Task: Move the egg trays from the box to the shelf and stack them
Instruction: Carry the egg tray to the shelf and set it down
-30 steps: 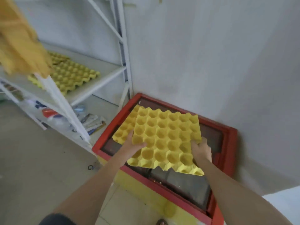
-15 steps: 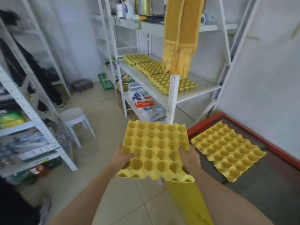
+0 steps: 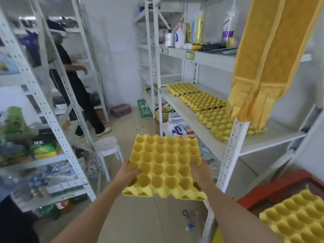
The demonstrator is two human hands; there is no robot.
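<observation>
I hold a yellow egg tray [image 3: 164, 165] flat in front of me, over the floor. My left hand [image 3: 127, 175] grips its left edge and my right hand [image 3: 199, 173] grips its right edge. To the right runs the white shelf [image 3: 273, 137], with three yellow egg trays [image 3: 201, 100] laid in a row on it. The red box [image 3: 273, 188] sits low at the right, and another yellow tray [image 3: 296, 218] lies in it.
A yellow cloth [image 3: 266, 57] hangs over the shelf's near end. A white shelf post [image 3: 228, 158] stands just right of my right hand. A white stool [image 3: 107, 146] and another rack [image 3: 52, 120] are to the left; a person [image 3: 73, 79] stands behind it.
I lifted the tray out of the red box and turned left with it. The shelf now lies ahead to the right, and the box has slid to the lower right corner.
</observation>
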